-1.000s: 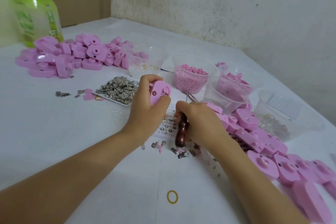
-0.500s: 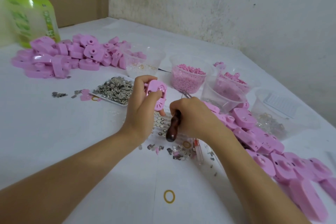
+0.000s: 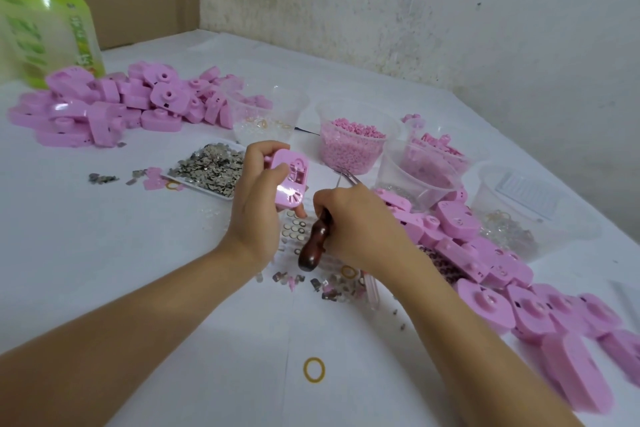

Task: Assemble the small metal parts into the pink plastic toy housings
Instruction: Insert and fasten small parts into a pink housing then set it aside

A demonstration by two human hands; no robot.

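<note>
The pink housing (image 3: 291,180) is held above the table's middle, its open side toward the camera, with the left hand (image 3: 258,204) curled round its left edge. Just to the right, the right hand (image 3: 356,222) grasps a wooden-handled tool (image 3: 313,241). A tray of metal parts (image 3: 207,170) sits just left of the left hand. Housing piles (image 3: 485,253) crowd the right side and far left, and bare tabletop (image 3: 121,253) stretches near-left

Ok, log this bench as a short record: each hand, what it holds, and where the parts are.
left hand: grips one housing, open side toward the camera
right hand: holds a wooden-handled tool and tweezers
metal parts: heaped just left of the left hand
spare housings: left pile, right pile
bead cup: behind the hands
</note>
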